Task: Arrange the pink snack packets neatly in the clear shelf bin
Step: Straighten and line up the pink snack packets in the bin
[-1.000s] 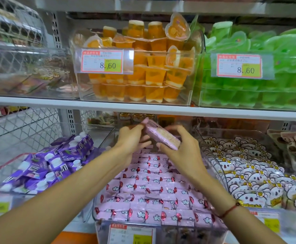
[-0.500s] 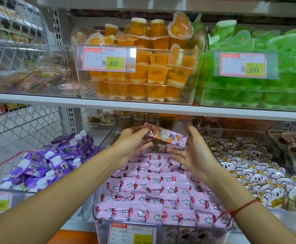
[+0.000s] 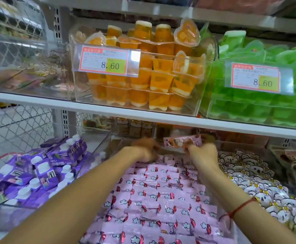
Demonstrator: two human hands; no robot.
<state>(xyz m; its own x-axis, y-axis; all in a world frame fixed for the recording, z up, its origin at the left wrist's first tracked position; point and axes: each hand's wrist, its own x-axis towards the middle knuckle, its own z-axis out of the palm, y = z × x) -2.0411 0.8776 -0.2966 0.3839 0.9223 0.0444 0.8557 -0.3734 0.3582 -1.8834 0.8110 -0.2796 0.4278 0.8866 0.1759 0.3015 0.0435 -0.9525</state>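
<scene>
Packet (image 3: 182,141): carried further back over the bin (image 3: 98,155), now pinched by right hand (image 3: 202,153) alone; left hand (image 3: 144,148) released, blurred, grip unclear.

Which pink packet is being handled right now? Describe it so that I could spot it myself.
Find the orange jelly cups on the upper shelf; under them sits a clear bin of pink packets. At its far end the right hand holds one packet up. Only it is lifted off the rows, lying crosswise with an orange picture.

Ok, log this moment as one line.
stage: placing | right hand: holds pink packet at bin's back | left hand: blurred, grip unclear | packet rows: fill clear bin
</scene>
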